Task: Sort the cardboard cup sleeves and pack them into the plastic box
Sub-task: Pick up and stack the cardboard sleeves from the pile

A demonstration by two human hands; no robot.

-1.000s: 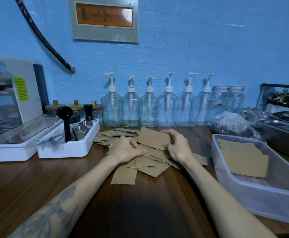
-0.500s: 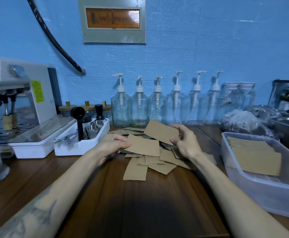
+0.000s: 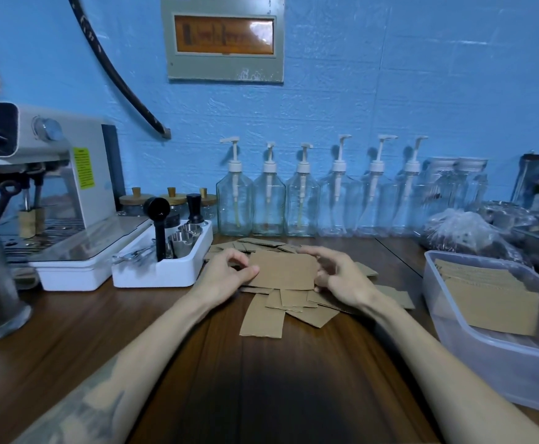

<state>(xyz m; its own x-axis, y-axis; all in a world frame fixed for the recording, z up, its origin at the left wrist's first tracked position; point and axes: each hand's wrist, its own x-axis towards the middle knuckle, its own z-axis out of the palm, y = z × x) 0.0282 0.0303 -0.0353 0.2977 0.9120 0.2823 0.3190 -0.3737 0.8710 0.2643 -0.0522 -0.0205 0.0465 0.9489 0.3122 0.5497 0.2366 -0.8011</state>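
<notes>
One flat sleeve [image 3: 282, 270] is pinched at both ends above the loose pile [image 3: 290, 310]. Left hand [image 3: 226, 274] and right hand [image 3: 341, 278] are each closed on it, left of the plastic box [image 3: 492, 357].

Cut off at the right edge: plastic box [image 3: 473, 357]. Partly buried beneath the held sleeve [image 3: 282, 271]: loose sleeves [image 3: 263, 318].

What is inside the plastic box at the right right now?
The plastic box holds a stack of flat cardboard sleeves, fanned slightly toward the far end. The stack covers the floor beneath it, and how many sleeves it contains cannot be told. The near part looks bare.
</notes>
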